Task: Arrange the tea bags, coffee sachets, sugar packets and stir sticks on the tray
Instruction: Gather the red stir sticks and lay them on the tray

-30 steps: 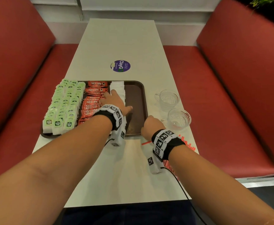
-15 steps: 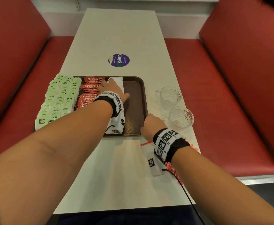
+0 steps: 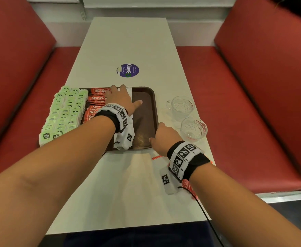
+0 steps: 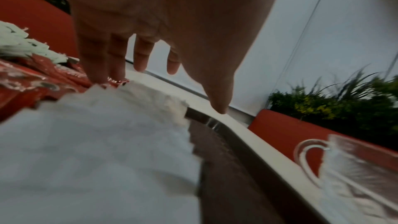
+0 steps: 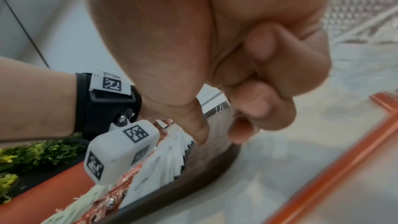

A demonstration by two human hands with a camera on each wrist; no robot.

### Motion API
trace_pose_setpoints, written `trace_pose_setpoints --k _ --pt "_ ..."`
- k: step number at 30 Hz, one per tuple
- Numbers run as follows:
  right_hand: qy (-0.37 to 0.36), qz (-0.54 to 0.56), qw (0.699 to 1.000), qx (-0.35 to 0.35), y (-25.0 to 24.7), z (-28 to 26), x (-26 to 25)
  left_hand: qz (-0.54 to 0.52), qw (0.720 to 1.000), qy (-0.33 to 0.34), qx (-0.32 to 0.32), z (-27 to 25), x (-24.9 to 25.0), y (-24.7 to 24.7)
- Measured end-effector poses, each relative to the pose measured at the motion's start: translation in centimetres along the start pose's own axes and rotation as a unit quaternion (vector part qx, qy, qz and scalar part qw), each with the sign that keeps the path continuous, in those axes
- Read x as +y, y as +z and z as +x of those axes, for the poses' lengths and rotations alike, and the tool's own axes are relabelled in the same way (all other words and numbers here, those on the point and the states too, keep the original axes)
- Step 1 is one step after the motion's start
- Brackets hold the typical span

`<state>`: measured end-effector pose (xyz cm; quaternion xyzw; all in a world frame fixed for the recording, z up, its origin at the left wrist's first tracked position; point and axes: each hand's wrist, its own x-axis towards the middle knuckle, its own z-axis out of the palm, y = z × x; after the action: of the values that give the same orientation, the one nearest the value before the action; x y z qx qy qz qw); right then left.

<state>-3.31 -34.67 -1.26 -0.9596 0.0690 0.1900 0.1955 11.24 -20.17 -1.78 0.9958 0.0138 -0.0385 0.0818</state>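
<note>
**Left hand flat over the sugar row, right hand curled at the tray corner**

Nearest, thin red stir sticks (image 3: pixel 190 186) lie on the white table (image 3: pixel 128 193) under the right wrist; the right hand (image 3: pixel 162 139) sits at the brown plastic tray (image 3: pixel 154 107) near corner; only the wrist view shows its fingers (image 5: pixel 258 101) curled in, gripping nothing visible; further in, the left hand (image 3: pixel 123 100) lies over white sugar packets (image 3: pixel 129 91), fingers (image 4: pixel 140 54) straight and slightly apart, tips on red coffee sachets (image 3: pixel 97 98); green tea bags (image 3: pixel 64 111) fill the tray's left; two clear glass cups (image 3: pixel 187 114) stand right; beyond, a purple round sticker (image 3: pixel 127 70).
</note>
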Motion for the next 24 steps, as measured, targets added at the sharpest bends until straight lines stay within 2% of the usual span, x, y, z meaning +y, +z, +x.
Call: trace_pose_setpoints --k 2,4,7,11,17,20,24 --pt "-0.038 -0.023 0.999 -0.006 -0.8 -1.4 0.6 -0.011 0.998 0.059 0.029 -2.7 0.5 -0.7" --pt "-0.069 -0.034 0.997 -0.012 -1.5 -2.9 1.8 -0.052 0.993 0.106 0.022 -5.8 1.2 -0.9" --pt "-0.091 -0.041 0.995 -0.021 -2.2 -4.9 4.7 -0.082 0.982 0.165 -0.028 -10.4 2.5 0.3" --pt "-0.074 -0.079 0.994 -0.030 -3.2 -6.7 9.0 -0.027 0.968 0.234 -0.088 -14.2 4.5 2.8" --pt "-0.040 -0.191 0.978 -0.067 -3.0 -8.6 13.4 0.042 0.958 0.254 -0.129 -17.7 7.6 5.4" --pt "-0.032 -0.212 0.976 -0.039 -2.2 -8.5 14.5 0.059 0.959 0.246 -0.126 -18.6 8.7 5.8" --pt "-0.056 -0.213 0.975 0.013 -1.4 -7.8 14.3 0.070 0.956 0.258 -0.124 -19.3 9.8 6.7"
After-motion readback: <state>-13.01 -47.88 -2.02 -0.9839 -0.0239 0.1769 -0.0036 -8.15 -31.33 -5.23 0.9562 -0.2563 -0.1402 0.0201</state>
